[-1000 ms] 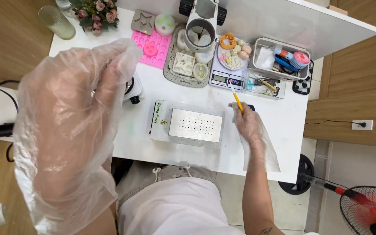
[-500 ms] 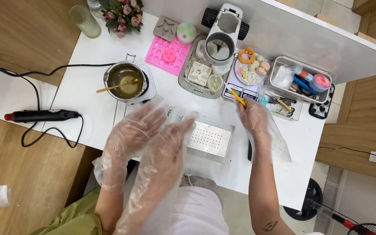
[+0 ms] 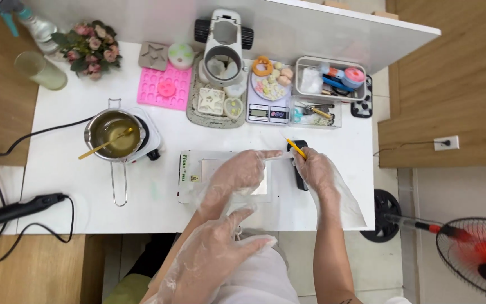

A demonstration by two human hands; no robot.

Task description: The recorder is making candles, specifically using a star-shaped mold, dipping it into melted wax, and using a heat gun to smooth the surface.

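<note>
Yellow stick (image 3: pixel 296 148), one, pinched in right hand (image 3: pixel 317 171); left hand (image 3: pixel 237 174) flat, loose-fingered, on one white mould (image 3: pixel 189 175).

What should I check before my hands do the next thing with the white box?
1. Gloves on: ok. The right hand, the hand on the white box and the nearer hand all wear clear gloves.
2. Yellow stick gripped: ok, the right hand's fingers are shut on it.
3. White box steady: ok, a hand lies flat on it.
4. Pot out of the way: ok, it stands apart to the left.
5. Hotplate off: cannot tell.
</note>
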